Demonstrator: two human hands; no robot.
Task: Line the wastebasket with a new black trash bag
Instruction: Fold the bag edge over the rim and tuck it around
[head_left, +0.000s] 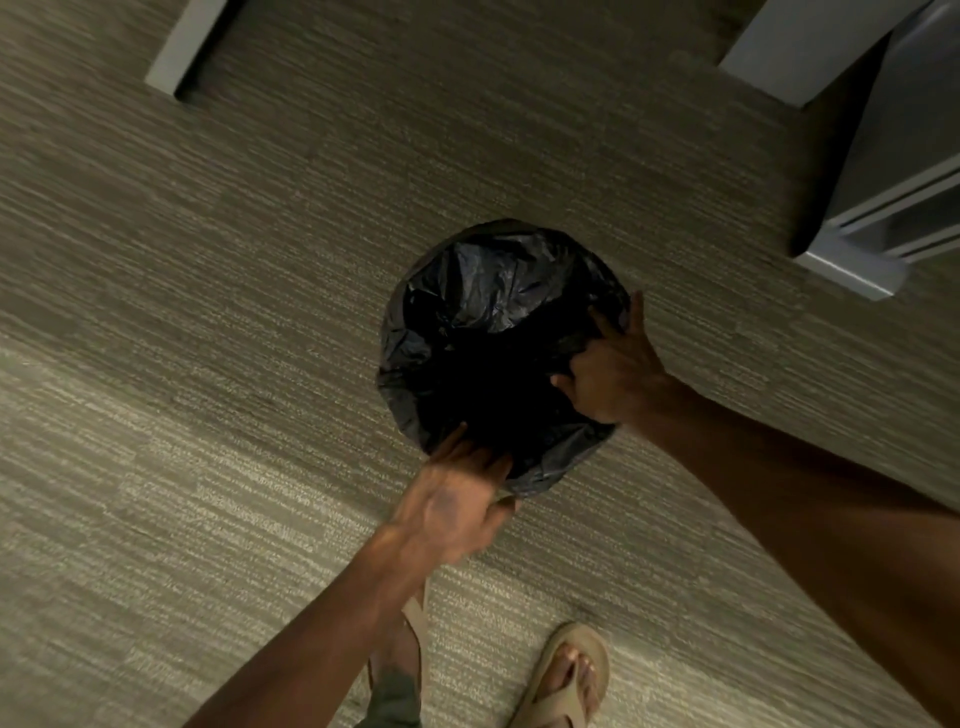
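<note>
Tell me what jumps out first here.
The black bag sits mid-frame on the carpet, hiding the wastebasket under it. Both hands are at its rim: right hand on the right side, left hand, blurred, at the near edge. Sandals show below.

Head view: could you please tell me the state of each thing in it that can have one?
Trash bag: opened out, crumpled, spread over the top of the basket.
Wastebasket: hidden under the bag.
Left hand: touches the bag's near edge; blurred, grip unclear.
Right hand: fingers spread on the bag's right edge.
Sandals: worn, on the carpet.
</note>
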